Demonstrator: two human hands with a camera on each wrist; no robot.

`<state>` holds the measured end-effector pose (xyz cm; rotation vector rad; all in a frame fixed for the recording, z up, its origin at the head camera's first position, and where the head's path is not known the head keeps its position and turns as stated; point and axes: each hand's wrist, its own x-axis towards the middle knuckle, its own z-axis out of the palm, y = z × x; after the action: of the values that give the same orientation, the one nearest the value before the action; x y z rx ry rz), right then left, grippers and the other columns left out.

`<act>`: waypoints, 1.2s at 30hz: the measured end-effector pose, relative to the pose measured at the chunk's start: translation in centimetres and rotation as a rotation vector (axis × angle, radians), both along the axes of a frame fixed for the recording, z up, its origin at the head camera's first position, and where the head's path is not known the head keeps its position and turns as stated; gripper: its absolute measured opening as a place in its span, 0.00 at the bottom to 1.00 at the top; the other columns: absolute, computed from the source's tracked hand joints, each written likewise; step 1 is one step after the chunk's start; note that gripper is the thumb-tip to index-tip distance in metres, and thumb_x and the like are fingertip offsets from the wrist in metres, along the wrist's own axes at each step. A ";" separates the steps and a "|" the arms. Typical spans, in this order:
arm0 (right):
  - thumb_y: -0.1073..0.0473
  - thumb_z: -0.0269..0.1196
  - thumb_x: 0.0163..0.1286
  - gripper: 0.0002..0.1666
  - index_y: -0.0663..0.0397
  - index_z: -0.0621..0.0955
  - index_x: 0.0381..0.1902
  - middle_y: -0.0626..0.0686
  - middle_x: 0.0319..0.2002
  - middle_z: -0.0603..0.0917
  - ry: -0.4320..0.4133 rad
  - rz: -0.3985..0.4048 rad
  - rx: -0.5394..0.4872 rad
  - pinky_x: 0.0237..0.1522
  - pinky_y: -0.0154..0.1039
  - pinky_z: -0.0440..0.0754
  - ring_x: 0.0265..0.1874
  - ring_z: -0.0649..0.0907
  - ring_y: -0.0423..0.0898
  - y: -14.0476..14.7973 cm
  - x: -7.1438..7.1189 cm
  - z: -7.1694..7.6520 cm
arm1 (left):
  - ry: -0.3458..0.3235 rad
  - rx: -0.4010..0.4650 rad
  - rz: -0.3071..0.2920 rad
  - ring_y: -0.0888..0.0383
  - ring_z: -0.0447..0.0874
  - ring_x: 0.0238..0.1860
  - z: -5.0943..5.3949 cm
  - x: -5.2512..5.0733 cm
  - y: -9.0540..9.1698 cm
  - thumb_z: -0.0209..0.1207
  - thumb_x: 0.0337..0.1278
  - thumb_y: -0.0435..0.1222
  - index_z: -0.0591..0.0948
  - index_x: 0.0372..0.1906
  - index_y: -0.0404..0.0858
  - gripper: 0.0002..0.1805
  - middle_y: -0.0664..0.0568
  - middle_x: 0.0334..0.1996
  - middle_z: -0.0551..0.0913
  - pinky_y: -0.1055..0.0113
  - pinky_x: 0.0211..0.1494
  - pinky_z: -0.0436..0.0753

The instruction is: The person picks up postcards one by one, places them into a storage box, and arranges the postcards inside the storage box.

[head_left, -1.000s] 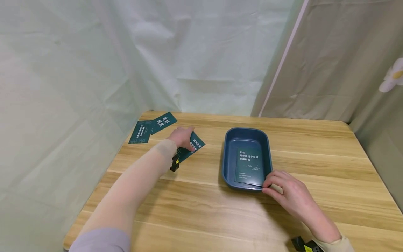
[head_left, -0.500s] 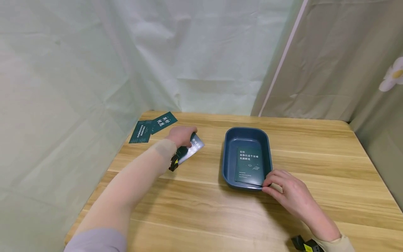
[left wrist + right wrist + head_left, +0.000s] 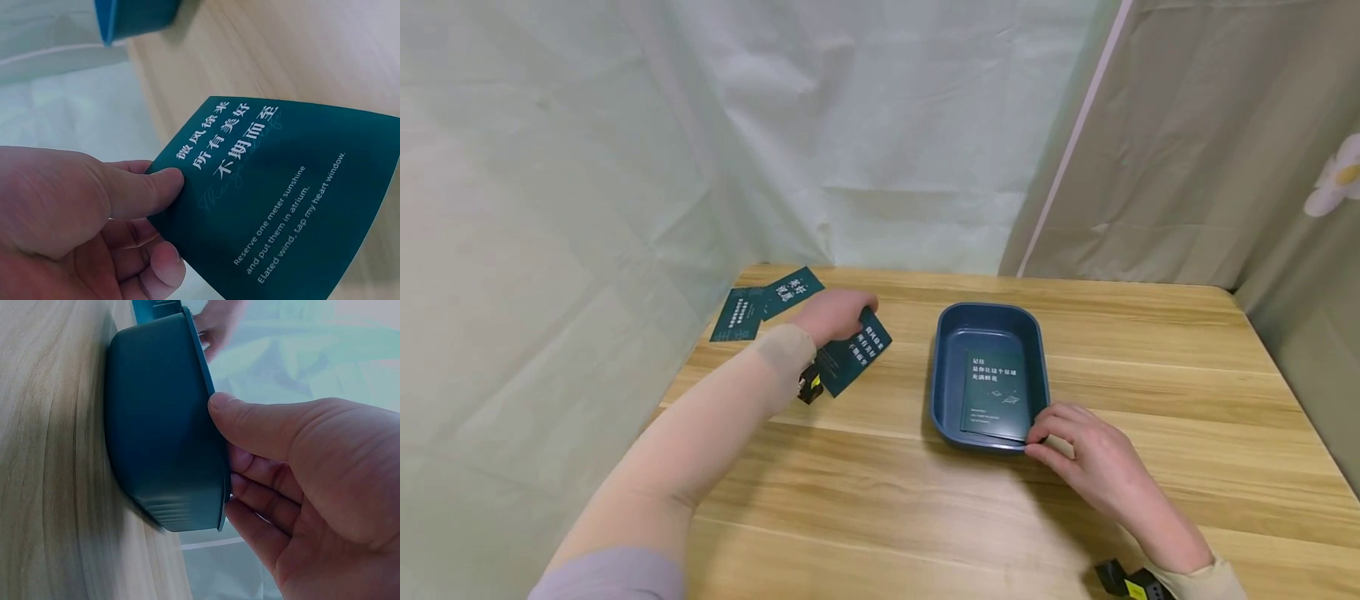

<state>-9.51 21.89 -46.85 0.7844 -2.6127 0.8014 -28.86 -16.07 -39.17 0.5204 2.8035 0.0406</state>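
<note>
Between thumb and fingers, my left hand [image 3: 837,317] pinches a dark green printed card [image 3: 281,194] by its edge; the card bends slightly and looks lifted off the table. My right hand [image 3: 1086,450] grips the near right corner of a blue rectangular tray [image 3: 951,333], its thumb [image 3: 240,419] on the outer side of the rim and its fingers over the inside. Inside the tray lies another dark green card [image 3: 992,396] with white print and small planet drawings. Whether more cards lie beneath it I cannot tell.
Two more green cards, one with large white characters [image 3: 792,292] and one beside it [image 3: 737,315], lie overlapping at the table's far left corner. The wooden table [image 3: 880,508] meets pale curtains [image 3: 880,150] behind and at the left.
My left hand has raised the card from the table, tilting it on the way, and moved slightly up and right. The right hand and the tray have stayed in place.
</note>
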 end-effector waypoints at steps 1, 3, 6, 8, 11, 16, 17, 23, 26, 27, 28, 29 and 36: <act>0.54 0.82 0.65 0.13 0.29 0.88 0.36 0.30 0.42 0.84 -0.001 -0.001 0.001 0.39 0.44 0.86 0.44 0.85 0.38 0.0 0.0 0.0 | 0.013 0.002 -0.009 0.46 0.85 0.62 0.2 0.1 0.2 0.65 0.79 0.32 0.79 0.75 0.43 0.25 0.44 0.68 0.84 0.48 0.70 0.82; 0.56 0.82 0.64 0.14 0.29 0.88 0.36 0.30 0.42 0.84 -0.002 -0.004 0.002 0.39 0.44 0.86 0.44 0.85 0.38 0.0 -0.1 0.0 | 0.043 0.006 -0.027 0.45 0.85 0.63 0.8 0.3 0.5 0.66 0.79 0.32 0.79 0.74 0.42 0.25 0.44 0.68 0.84 0.47 0.71 0.81; 0.56 0.83 0.63 0.15 0.29 0.88 0.35 0.30 0.42 0.84 -0.003 -0.008 0.002 0.40 0.45 0.86 0.44 0.85 0.38 0.0 -0.1 0.1 | 0.081 0.024 -0.039 0.44 0.85 0.64 1.5 0.6 0.9 0.68 0.77 0.33 0.80 0.73 0.42 0.24 0.44 0.68 0.85 0.46 0.71 0.81; 0.54 0.82 0.65 0.12 0.29 0.88 0.36 0.30 0.41 0.84 -0.001 -0.006 0.000 0.40 0.45 0.86 0.44 0.85 0.38 0.0 -0.2 0.0 | 0.097 0.030 -0.052 0.44 0.85 0.65 1.9 0.7 1.2 0.68 0.77 0.33 0.80 0.72 0.41 0.24 0.43 0.68 0.85 0.46 0.71 0.81; 0.53 0.81 0.66 0.11 0.29 0.88 0.36 0.30 0.42 0.84 0.000 0.000 -0.003 0.40 0.45 0.86 0.44 0.85 0.38 0.0 -0.3 0.0 | 0.118 0.035 -0.062 0.45 0.86 0.63 2.4 0.8 1.5 0.67 0.78 0.34 0.80 0.72 0.42 0.23 0.44 0.67 0.86 0.47 0.69 0.83; 0.55 0.82 0.65 0.13 0.29 0.88 0.36 0.29 0.41 0.84 0.002 -0.002 0.001 0.41 0.45 0.87 0.44 0.85 0.38 -0.1 -0.3 0.0 | 0.161 0.086 -0.061 0.47 0.88 0.57 3.7 1.1 1.7 0.66 0.80 0.36 0.80 0.71 0.41 0.21 0.45 0.62 0.88 0.48 0.62 0.86; 0.56 0.82 0.64 0.13 0.29 0.88 0.36 0.29 0.41 0.84 0.002 -0.003 0.000 0.41 0.46 0.87 0.44 0.85 0.38 -0.1 -0.3 0.0 | 0.166 0.108 -0.058 0.47 0.88 0.57 4.0 1.1 1.8 0.66 0.80 0.36 0.80 0.71 0.41 0.21 0.44 0.62 0.88 0.48 0.61 0.86; 0.58 0.83 0.62 0.16 0.29 0.88 0.36 0.29 0.41 0.84 -0.002 -0.011 0.001 0.41 0.46 0.87 0.45 0.85 0.38 -0.1 -0.3 0.0 | 0.156 0.262 -0.040 0.47 0.88 0.54 5.9 1.5 2.5 0.65 0.81 0.37 0.80 0.71 0.42 0.20 0.44 0.61 0.88 0.49 0.59 0.86; 0.59 0.84 0.61 0.18 0.28 0.87 0.35 0.29 0.42 0.84 -0.006 -0.020 0.005 0.42 0.46 0.87 0.45 0.86 0.39 -0.1 -0.2 0.0 | 0.151 0.315 -0.055 0.48 0.87 0.55 6.6 1.8 3.2 0.66 0.81 0.37 0.80 0.70 0.41 0.20 0.44 0.61 0.87 0.51 0.61 0.85; 0.60 0.84 0.60 0.19 0.28 0.87 0.35 0.30 0.42 0.84 -0.008 -0.024 0.005 0.42 0.46 0.87 0.45 0.86 0.39 -0.1 -0.2 0.1 | 0.149 0.327 -0.063 0.48 0.88 0.55 6.6 1.9 3.5 0.66 0.81 0.37 0.80 0.70 0.41 0.20 0.44 0.61 0.87 0.51 0.62 0.85; 0.61 0.84 0.60 0.19 0.28 0.87 0.35 0.30 0.42 0.84 -0.010 -0.027 0.007 0.42 0.46 0.87 0.45 0.86 0.39 -0.1 -0.2 0.1 | 0.147 0.335 -0.071 0.48 0.88 0.56 6.7 2.0 3.8 0.66 0.81 0.37 0.80 0.70 0.41 0.20 0.44 0.61 0.87 0.51 0.62 0.85; 0.61 0.84 0.60 0.20 0.28 0.87 0.35 0.30 0.42 0.85 -0.013 -0.031 0.008 0.42 0.47 0.87 0.46 0.86 0.39 -0.1 -0.1 0.1 | 0.141 0.345 -0.078 0.48 0.88 0.56 6.8 2.1 4.1 0.66 0.81 0.37 0.80 0.70 0.40 0.20 0.44 0.61 0.87 0.52 0.62 0.85; 0.59 0.83 0.62 0.16 0.29 0.87 0.35 0.30 0.42 0.85 -0.024 -0.033 0.007 0.41 0.46 0.87 0.46 0.86 0.39 0.0 0.0 0.1 | 0.024 0.482 -0.078 0.53 0.90 0.44 6.9 2.9 6.3 0.65 0.82 0.35 0.78 0.71 0.40 0.20 0.43 0.59 0.87 0.61 0.41 0.90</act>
<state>-9.55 21.87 -46.75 0.7357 -2.6436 0.7975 -26.00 -9.78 -32.32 0.7380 2.7872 0.7098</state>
